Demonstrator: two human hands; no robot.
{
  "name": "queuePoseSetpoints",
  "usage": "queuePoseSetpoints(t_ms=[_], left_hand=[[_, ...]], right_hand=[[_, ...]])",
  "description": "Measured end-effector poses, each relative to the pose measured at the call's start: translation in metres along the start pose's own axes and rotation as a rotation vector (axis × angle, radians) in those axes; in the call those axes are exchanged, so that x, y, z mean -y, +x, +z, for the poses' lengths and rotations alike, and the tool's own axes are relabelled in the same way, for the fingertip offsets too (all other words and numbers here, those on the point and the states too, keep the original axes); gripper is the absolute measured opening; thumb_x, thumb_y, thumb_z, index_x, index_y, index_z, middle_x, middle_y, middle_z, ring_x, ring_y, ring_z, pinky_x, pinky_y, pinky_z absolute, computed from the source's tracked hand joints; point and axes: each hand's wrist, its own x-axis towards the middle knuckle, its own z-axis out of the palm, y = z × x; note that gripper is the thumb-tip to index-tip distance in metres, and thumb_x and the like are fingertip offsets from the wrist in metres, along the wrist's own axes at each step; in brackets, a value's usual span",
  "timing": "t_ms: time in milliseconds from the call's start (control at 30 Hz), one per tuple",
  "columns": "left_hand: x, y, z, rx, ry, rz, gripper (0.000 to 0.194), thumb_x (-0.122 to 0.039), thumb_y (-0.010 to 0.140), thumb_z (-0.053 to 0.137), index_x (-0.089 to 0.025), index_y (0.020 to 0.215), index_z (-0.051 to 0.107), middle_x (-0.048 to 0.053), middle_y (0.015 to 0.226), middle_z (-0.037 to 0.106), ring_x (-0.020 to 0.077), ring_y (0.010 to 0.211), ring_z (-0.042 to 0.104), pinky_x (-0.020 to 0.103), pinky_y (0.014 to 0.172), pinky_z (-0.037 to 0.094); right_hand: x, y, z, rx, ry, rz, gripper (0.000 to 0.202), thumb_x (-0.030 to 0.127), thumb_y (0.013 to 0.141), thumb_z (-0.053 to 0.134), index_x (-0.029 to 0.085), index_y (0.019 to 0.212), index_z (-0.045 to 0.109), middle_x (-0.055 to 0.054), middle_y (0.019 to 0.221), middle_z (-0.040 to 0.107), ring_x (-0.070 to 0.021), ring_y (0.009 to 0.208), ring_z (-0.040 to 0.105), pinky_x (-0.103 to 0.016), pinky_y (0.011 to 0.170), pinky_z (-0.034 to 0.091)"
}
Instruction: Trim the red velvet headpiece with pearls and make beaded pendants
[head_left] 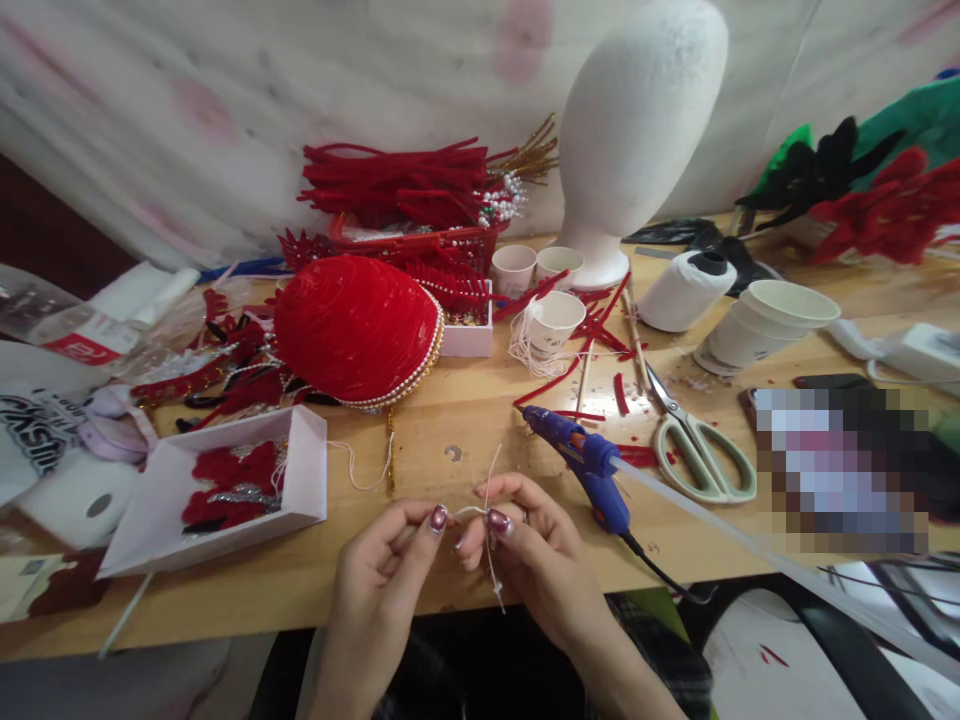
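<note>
Between my two hands, close to the table's front edge, runs a thin white cord (491, 560). My left hand (386, 570) pinches one end between thumb and forefinger. Thumb and fingers of my right hand (536, 550) are closed on the cord too, with loose ends sticking up and hanging down from the pinch. A small pale bit sits near the lower end; it is too small to name. Beyond my left hand lies a red dome-shaped cap (356, 330) with a pearl-bead rim. To the right of my right hand rests a blue hot glue gun (581, 455).
Scissors (697, 450) lie right of the glue gun, near a phone-like device (840, 470). A white box (304, 470) with red pieces stands at left. Behind are paper cups (559, 315), a thread spool (686, 290), a foam head (637, 130) and a red basket (420, 240).
</note>
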Motion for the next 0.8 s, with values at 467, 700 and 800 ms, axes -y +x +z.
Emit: queuePoseSetpoints(t_ms=[467,700,800], left_hand=[[0.000,0.013,-0.007,0.170,0.355,0.145,0.029,-0.048,0.097,0.046,-0.027,0.095,0.066,0.002,0.096,0.072,0.0183,0.093,0.067,0.024,0.082,0.051],[-0.009,0.010,0.004,0.184,0.332,0.157,0.035,-0.050,0.098,0.045,-0.027,0.108,0.068,0.004,0.106,0.074,0.0190,0.104,0.068,0.022,0.082,0.054],[-0.017,0.011,0.007,0.234,0.337,0.164,0.034,-0.044,0.097,0.049,-0.022,0.076,0.063,-0.001,0.071,0.066,0.0143,0.071,0.065,0.018,0.062,0.051]], right_hand=[[0.001,-0.001,0.000,0.025,0.044,-0.029,0.022,0.038,0.091,0.072,0.021,0.105,0.072,-0.002,0.075,0.073,-0.0107,0.066,0.065,-0.019,0.062,0.048],[-0.006,0.003,-0.004,0.011,0.021,-0.053,0.019,0.038,0.094,0.068,0.019,0.096,0.065,0.000,0.071,0.072,-0.0090,0.058,0.063,-0.016,0.055,0.047],[-0.004,0.003,-0.003,-0.007,0.009,-0.063,0.020,0.038,0.094,0.069,0.019,0.094,0.062,0.000,0.071,0.073,-0.0082,0.057,0.063,-0.016,0.057,0.047]])
